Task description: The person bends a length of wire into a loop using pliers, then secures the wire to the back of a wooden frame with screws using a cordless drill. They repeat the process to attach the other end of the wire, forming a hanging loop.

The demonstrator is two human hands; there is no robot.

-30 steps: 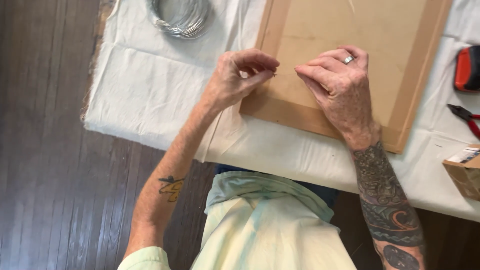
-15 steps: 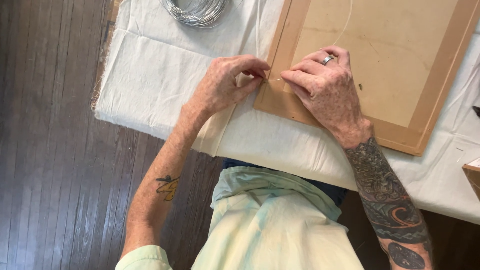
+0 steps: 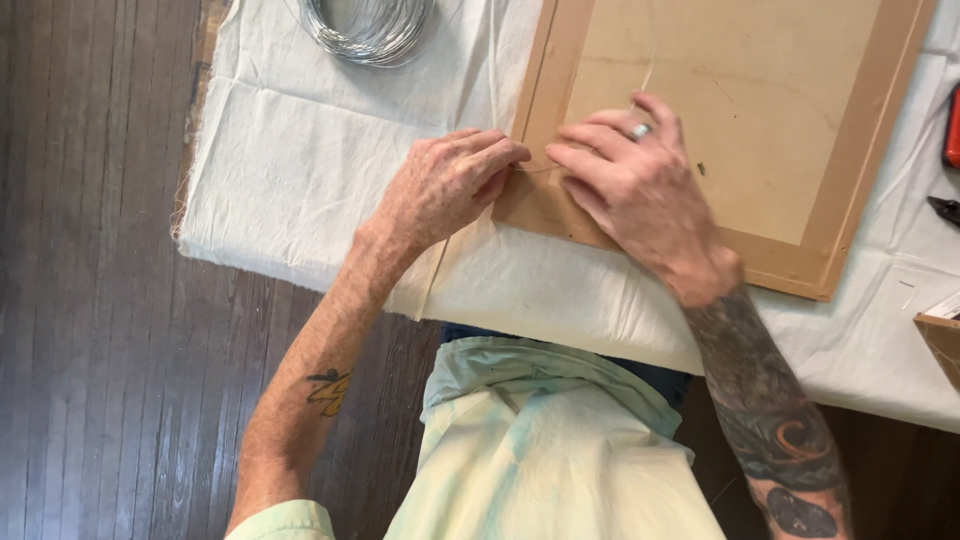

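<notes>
- One white cloth covers the table, and it hangs a little over the near edge above the dark wooden floor.
- One big brown picture frame lies face down on the cloth, with a flat tan backing board inside it.
- One person stands at the table in a pale green shirt, with two bare arms reaching out.
- The right hand lies on the near left part of the frame. It wears one silver ring. Its fingers are bent close together and press down on the frame's left rail, pinching a thin wire.
- The left hand rests on the cloth, just beside the frame's left edge. Its fingertips are closed tight on the other end of the same short bit of wire.
- That thin wire runs between the two hands, right at the frame's left edge.
- One coil of silver wire lies on the cloth at the far side, well apart from the hands.
- One brown cardboard box peeks in at the right edge, with a small white label on top.
- One red thing and one dark tool tip show at the right edge. I cannot tell what they are.
</notes>
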